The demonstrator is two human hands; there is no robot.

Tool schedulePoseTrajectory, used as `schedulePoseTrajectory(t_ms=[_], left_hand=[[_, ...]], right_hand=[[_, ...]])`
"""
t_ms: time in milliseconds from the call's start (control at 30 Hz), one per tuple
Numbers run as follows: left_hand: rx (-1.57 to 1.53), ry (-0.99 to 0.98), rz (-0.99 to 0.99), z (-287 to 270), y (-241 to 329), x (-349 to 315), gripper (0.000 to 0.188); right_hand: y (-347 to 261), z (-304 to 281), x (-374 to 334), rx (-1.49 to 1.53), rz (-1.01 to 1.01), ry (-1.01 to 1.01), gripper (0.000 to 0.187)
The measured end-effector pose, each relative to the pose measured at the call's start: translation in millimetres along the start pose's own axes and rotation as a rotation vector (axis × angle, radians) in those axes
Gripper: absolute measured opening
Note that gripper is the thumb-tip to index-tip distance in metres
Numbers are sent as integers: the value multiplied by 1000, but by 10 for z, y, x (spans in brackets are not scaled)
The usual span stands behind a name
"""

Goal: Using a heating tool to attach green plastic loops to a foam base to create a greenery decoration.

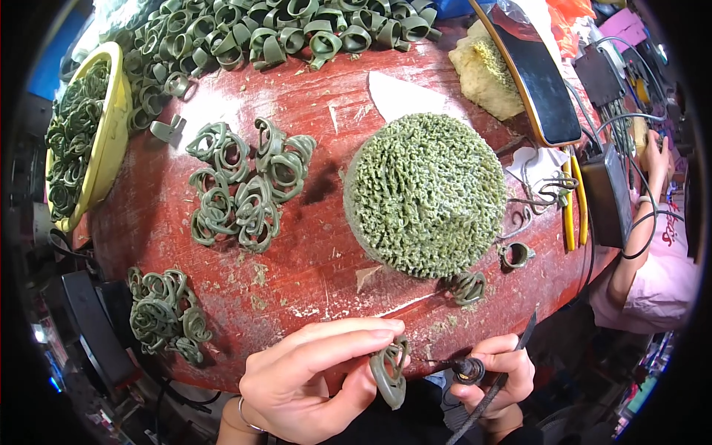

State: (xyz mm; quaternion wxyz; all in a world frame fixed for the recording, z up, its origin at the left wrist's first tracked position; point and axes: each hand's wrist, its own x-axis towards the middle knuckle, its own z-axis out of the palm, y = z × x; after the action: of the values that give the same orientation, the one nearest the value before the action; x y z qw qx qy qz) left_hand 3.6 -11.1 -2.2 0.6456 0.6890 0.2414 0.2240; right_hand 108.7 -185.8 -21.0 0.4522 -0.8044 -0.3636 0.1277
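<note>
My left hand (311,382) pinches a green wax ring (390,377) with an openwork, looped top between thumb and fingers, near the front edge of the table. Just to its right, my right hand (510,371) grips a black wax pen (469,370) with a cord; its thin tip points left toward the ring, and I cannot tell whether they touch. Beyond my hands stands a round green block (426,194) with a rough, knobbly top. A looped green wax piece (469,288) and a plain green wax band (517,256) lie by its near right side.
Looped green rings form a cluster (248,185) and a front-left pile (167,315). A yellow basket (115,141) holds more; plain bands (282,33) heap at the back. Rightward are a phone (538,89), yellow-handled pliers (575,200), a black box (604,196) and another person's arm (639,230).
</note>
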Motion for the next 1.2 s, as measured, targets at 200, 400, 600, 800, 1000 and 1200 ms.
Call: schedulePoseTrajectory(t_ms=[200,400,600,800,1000,1200], left_hand=[[-226,99,-122,97,81,28,19],[-323,194,-178,93,47,-23,25],[-487,78,-127,-38,1,-38,15],[-389,62,-113,-33,24,-1,19],[-209,105,-89,-43,-8,-32,24],[-77,111,-70,-42,-15,-39,25]], right_hand=[[181,-173,93,53,-45,275,44],[171,-401,613,-234,132,474,26],[129,-308,536,-165,95,381,26],[-40,-174,177,-60,-190,6,40],[0,-31,86,-162,-282,-39,47],[-43,1,29,-197,-182,-65,43]])
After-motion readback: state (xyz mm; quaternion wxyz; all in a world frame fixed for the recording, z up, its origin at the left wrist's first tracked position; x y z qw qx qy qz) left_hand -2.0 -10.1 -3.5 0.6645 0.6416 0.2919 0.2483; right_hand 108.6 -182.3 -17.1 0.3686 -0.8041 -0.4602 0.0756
